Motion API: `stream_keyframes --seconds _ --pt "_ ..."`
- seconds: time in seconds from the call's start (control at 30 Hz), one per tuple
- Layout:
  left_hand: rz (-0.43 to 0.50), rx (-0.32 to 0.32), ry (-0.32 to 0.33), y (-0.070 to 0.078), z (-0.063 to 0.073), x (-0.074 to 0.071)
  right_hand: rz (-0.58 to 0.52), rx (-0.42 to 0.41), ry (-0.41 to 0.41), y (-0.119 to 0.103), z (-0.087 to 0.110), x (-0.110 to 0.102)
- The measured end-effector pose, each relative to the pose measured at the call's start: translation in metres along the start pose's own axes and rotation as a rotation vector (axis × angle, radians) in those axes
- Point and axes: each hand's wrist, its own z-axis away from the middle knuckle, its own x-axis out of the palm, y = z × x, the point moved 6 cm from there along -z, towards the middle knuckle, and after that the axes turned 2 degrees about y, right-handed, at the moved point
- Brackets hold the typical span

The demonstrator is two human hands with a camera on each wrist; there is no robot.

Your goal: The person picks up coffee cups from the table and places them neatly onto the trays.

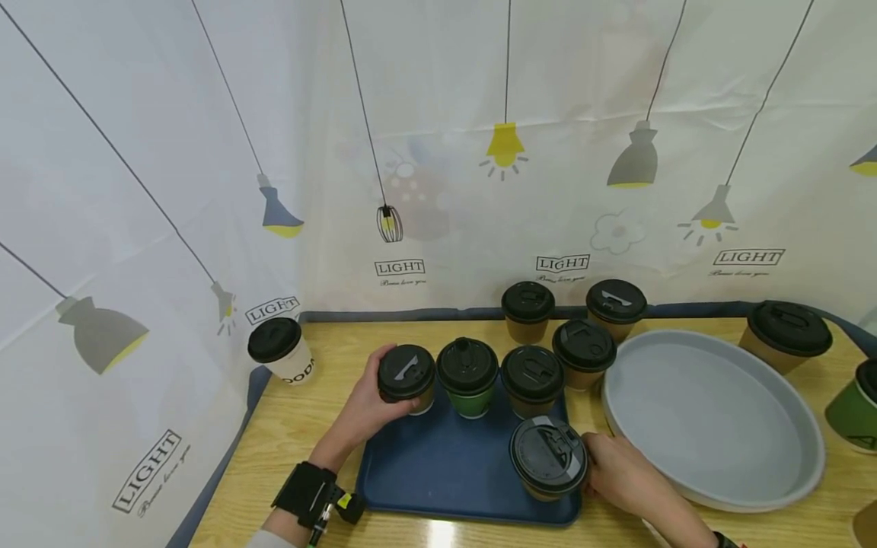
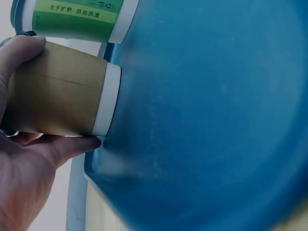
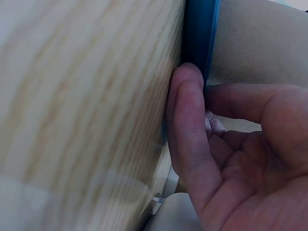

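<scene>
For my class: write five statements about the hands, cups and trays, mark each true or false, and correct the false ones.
1. The left hand holds a brown cup. True.
2. The white cup stands on the blue tray. False: it stands on the wooden table.
3. A green cup stands beside the held cup. True.
4. The right hand holds the green cup. False: it grips the blue tray's edge.
5. The gray tray is round. True.

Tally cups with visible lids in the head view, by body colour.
White cup: 1
Green cups: 2
Brown cups: 7
Total: 10
Not counted: brown object cut off at the lower right edge; no lid shows.
</scene>
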Motion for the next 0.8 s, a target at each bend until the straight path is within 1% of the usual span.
stream_keyframes --seconds 0.13,0.23,0.37,0.47,0.53,0.6,0.63,0.7,0.8 --pt "0.015 0.002 -0.010 -0.002 -0.001 0.000 0.004 -0.001 -0.003 0.000 -0.001 0.000" --pt "0.013 -0.010 -0.026 -0.004 0.000 0.000 0.012 0.003 -0.005 -0.001 -0.001 0.000" --pt "0.071 -0.011 -0.079 -0.006 0.005 -0.003 0.010 -0.001 -0.006 -0.002 -0.001 0.000" --pt "0.161 0.031 -0.123 -0.003 0.013 -0.009 0.012 -0.012 0.000 -0.003 0.000 0.000" --pt "0.198 0.073 -0.129 0.000 0.019 -0.014 0.016 -0.021 0.006 -0.003 0.000 0.000" --pt "0.210 0.116 -0.111 0.004 0.025 -0.020 0.025 -0.026 0.011 -0.003 0.000 0.000" --pt "0.206 0.137 -0.090 0.006 0.027 -0.023 0.026 -0.027 0.012 -0.003 0.000 0.000" --pt "0.200 0.191 -0.030 0.012 0.032 -0.030 0.025 -0.027 0.012 -0.002 0.000 0.000" --pt "0.194 0.284 0.088 0.020 0.037 -0.040 0.021 -0.025 0.010 -0.002 0.000 0.000"
